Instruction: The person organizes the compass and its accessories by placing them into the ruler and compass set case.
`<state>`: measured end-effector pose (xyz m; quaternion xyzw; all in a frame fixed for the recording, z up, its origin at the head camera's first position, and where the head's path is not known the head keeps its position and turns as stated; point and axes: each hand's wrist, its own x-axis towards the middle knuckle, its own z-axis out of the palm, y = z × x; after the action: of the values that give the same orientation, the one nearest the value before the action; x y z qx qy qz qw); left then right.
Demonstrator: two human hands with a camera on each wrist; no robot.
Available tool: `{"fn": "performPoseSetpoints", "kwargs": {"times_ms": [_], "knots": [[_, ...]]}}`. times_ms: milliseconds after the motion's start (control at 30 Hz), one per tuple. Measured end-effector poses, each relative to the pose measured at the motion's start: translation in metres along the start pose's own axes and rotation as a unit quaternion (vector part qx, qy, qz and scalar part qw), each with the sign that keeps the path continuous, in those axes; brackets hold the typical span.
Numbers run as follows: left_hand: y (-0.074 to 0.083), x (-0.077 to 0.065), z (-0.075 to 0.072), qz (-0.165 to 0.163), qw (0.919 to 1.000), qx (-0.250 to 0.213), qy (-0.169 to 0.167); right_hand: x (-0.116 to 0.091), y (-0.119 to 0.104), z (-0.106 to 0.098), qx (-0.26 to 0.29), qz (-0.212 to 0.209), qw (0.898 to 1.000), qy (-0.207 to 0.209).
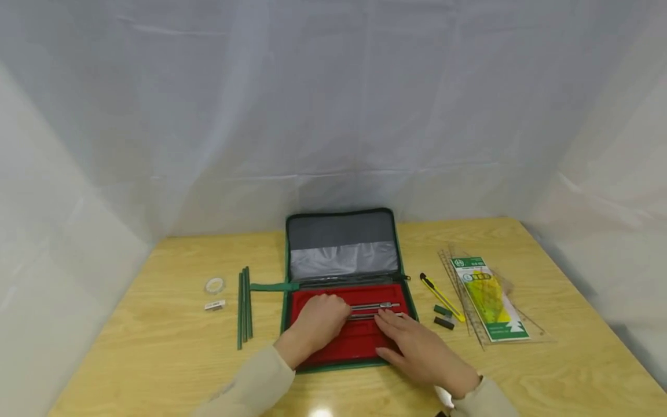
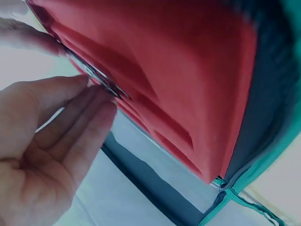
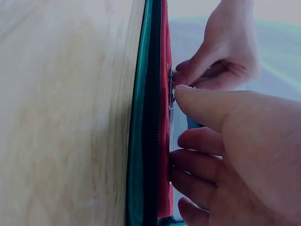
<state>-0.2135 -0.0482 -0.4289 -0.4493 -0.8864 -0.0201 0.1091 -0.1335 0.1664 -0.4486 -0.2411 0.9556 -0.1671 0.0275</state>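
Note:
A zip case [image 1: 341, 367] lies unfolded on the table, its red moulded tray [image 1: 341, 349] nearest me. Two slim metal drawing instruments rest in the tray, side by side; the upper one [image 1: 385, 305] has a hinged head like a compass. With thumb and fingertips my left hand [image 1: 320, 318] pinches the left end of the lower metal drawing instrument [image 1: 362, 316]. My right hand [image 1: 417, 347] has its fingers extended, fingertips touching that instrument's right part. In the left wrist view, the left fingers [image 2: 101, 120] meet thin metal at the tray's slot. The right thumb [image 3: 202, 101] reaches the metal too.
Left of the case are green pencils [image 1: 245, 307], a tape roll [image 1: 214, 285] and a white eraser [image 1: 215, 305]. To the right lie a yellow cutter knife [image 1: 443, 297], a green block [image 1: 443, 310], a black block [image 1: 444, 323] and clear rulers with a green-and-yellow packet [image 1: 490, 301].

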Motion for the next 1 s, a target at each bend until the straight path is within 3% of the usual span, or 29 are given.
{"fn": "performPoseSetpoints", "kwargs": {"times_ms": [100, 333, 500, 733, 867, 1000], "knots": [[0.008, -0.008, -0.003, -0.018, 0.9996, 0.020, -0.010, 0.000, -0.003, 0.002, -0.003, 0.000, 1.000, 0.003], [0.022, -0.019, -0.002, -0.049, 0.9976, 0.047, -0.013, 0.001, -0.018, 0.008, -0.019, 0.037, 0.998, -0.040], [0.023, -0.023, 0.000, -0.061, 0.9971, 0.045, -0.002, 0.000, -0.026, 0.010, -0.046, 0.049, 0.997, -0.023], [0.024, -0.026, -0.002, -0.060, 0.9969, 0.040, -0.030, 0.004, -0.032, 0.013, -0.048, 0.043, 0.998, -0.018], [0.023, -0.028, -0.003, -0.053, 0.9971, 0.036, -0.041, 0.008, -0.033, 0.014, -0.066, 0.050, 0.997, 0.008], [0.018, -0.028, -0.006, -0.058, 0.9974, -0.006, -0.041, 0.012, -0.034, 0.014, -0.079, 0.060, 0.994, 0.048]]}}
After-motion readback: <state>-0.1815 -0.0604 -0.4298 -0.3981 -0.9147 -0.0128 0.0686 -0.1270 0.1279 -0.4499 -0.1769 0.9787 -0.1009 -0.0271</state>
